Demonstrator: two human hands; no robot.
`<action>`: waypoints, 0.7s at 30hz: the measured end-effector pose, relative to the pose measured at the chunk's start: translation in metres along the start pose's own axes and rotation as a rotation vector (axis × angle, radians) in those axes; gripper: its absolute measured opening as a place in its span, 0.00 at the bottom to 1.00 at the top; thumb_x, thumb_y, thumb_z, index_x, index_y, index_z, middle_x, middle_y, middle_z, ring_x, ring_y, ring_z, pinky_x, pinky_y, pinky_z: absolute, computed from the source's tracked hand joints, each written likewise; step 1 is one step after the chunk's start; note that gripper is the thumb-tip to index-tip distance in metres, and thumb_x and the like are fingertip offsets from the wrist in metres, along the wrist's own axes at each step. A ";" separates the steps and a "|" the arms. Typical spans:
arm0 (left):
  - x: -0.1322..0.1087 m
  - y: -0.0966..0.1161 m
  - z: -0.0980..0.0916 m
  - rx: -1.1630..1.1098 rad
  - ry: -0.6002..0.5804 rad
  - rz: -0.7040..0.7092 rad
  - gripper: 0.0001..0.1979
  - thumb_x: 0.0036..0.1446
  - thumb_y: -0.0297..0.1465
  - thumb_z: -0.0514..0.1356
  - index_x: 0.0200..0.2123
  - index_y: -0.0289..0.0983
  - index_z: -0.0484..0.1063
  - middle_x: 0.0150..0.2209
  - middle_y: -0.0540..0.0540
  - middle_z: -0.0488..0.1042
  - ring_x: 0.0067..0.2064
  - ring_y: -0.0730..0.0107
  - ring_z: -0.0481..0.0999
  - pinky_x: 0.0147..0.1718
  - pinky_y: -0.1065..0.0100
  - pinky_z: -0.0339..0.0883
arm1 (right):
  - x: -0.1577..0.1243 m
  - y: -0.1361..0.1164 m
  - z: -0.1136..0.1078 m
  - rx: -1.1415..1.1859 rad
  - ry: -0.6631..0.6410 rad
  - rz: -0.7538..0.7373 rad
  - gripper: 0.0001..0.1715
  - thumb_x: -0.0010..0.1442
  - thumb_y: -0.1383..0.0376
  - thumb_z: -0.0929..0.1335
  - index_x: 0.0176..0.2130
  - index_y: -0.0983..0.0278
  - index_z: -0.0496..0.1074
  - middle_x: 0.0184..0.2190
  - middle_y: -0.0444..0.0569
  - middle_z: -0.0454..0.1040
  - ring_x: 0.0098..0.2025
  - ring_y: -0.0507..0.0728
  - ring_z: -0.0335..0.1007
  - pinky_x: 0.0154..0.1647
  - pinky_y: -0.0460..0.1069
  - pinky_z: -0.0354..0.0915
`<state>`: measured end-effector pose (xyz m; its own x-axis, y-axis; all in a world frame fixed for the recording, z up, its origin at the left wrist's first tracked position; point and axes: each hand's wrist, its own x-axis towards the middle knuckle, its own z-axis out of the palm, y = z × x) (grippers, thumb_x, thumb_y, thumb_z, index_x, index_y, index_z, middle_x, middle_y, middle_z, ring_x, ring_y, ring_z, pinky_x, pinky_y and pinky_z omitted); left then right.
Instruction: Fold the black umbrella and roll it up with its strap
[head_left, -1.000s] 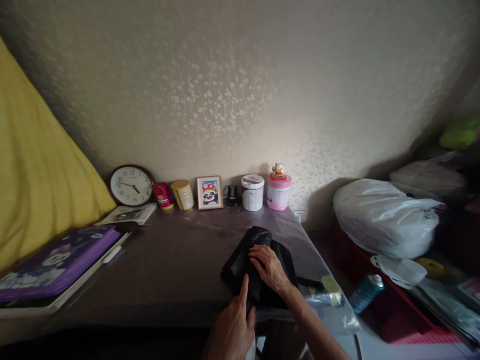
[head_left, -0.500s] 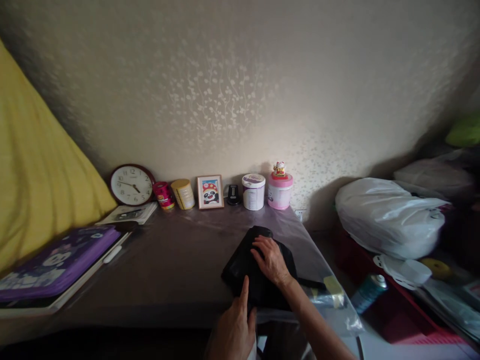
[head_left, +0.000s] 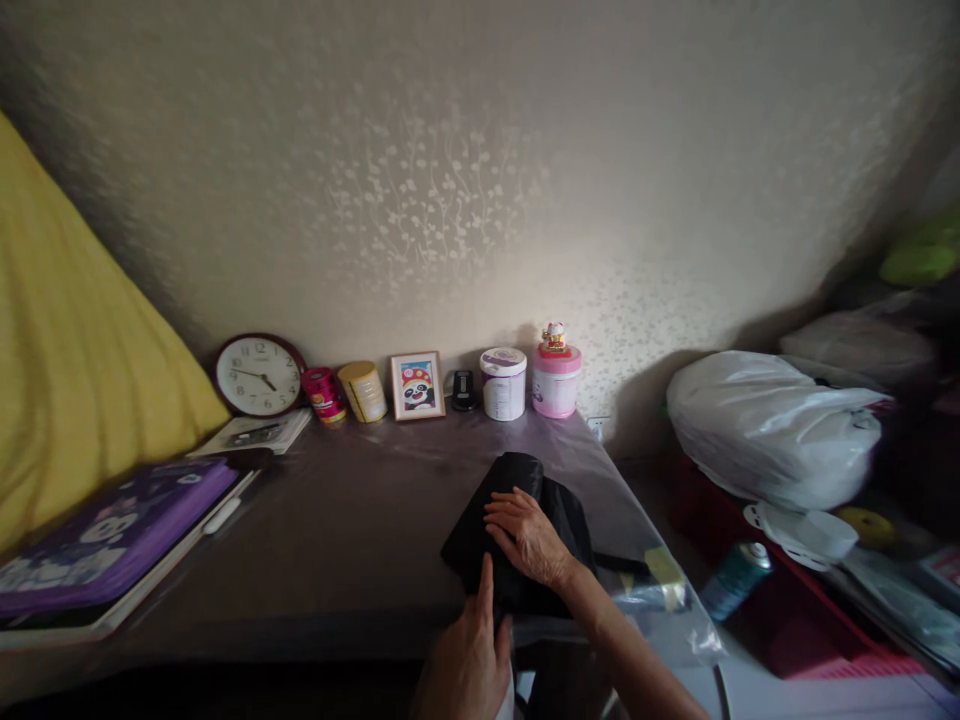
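Lays the right hand (head_left: 529, 535) flat on top of a black bag (head_left: 499, 490), fingers a little apart, gripping nothing. Stretches the left hand's (head_left: 469, 660) index finger straight out to touch the bag's near edge and folds the other fingers under; cannot tell whether they hold anything. Works at a dark table (head_left: 337, 520) under a clear plastic sheet, with the bag lying near its front right corner. Faces a row along the back wall: clock (head_left: 257, 375), red tin (head_left: 324, 393), yellow tin (head_left: 363, 391), framed panda picture (head_left: 417, 385), white tub (head_left: 503, 383), pink tub (head_left: 556, 380). Has a purple book (head_left: 112, 535) far to the left and a white plastic bag (head_left: 772, 430) off the table to the right.
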<state>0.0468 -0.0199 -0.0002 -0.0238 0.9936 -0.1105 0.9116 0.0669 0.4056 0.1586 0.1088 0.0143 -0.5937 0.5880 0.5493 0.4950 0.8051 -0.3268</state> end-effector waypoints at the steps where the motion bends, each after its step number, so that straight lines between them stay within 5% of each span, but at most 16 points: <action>1: 0.000 0.001 -0.001 0.003 0.001 0.001 0.30 0.61 0.29 0.46 0.64 0.32 0.38 0.57 0.40 0.66 0.49 0.68 0.73 0.47 0.72 0.62 | 0.001 0.006 0.001 -0.032 0.012 0.017 0.12 0.62 0.65 0.62 0.41 0.61 0.73 0.44 0.49 0.76 0.55 0.56 0.63 0.59 0.59 0.51; 6: 0.001 0.003 -0.005 -0.001 -0.026 0.000 0.31 0.61 0.28 0.46 0.64 0.32 0.36 0.59 0.40 0.62 0.51 0.69 0.71 0.48 0.74 0.61 | 0.006 0.046 -0.002 -0.180 0.224 0.260 0.16 0.60 0.66 0.61 0.47 0.65 0.70 0.52 0.56 0.69 0.56 0.61 0.61 0.56 0.60 0.57; 11: 0.001 0.001 -0.003 0.009 -0.003 0.012 0.30 0.61 0.29 0.45 0.64 0.31 0.37 0.57 0.38 0.65 0.50 0.66 0.72 0.47 0.72 0.62 | -0.029 0.074 -0.022 -0.175 0.401 0.528 0.18 0.58 0.64 0.60 0.46 0.65 0.69 0.45 0.56 0.73 0.49 0.61 0.67 0.51 0.57 0.63; 16: 0.001 -0.001 0.001 -0.006 0.026 0.017 0.29 0.62 0.30 0.45 0.64 0.32 0.38 0.55 0.38 0.68 0.49 0.66 0.73 0.47 0.72 0.62 | -0.070 0.078 -0.035 -0.098 0.327 0.883 0.17 0.56 0.61 0.61 0.42 0.65 0.71 0.38 0.54 0.76 0.41 0.59 0.73 0.43 0.53 0.66; 21: 0.002 0.000 -0.001 0.000 0.020 -0.006 0.29 0.62 0.30 0.46 0.64 0.32 0.38 0.53 0.39 0.69 0.48 0.66 0.74 0.46 0.72 0.63 | -0.079 0.074 -0.035 -0.019 0.242 0.971 0.16 0.56 0.59 0.61 0.40 0.63 0.72 0.33 0.50 0.78 0.38 0.58 0.74 0.37 0.49 0.66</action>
<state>0.0460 -0.0176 0.0007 -0.0374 0.9948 -0.0952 0.9114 0.0730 0.4050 0.2642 0.1197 -0.0260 0.2172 0.9568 0.1930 0.7083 -0.0185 -0.7056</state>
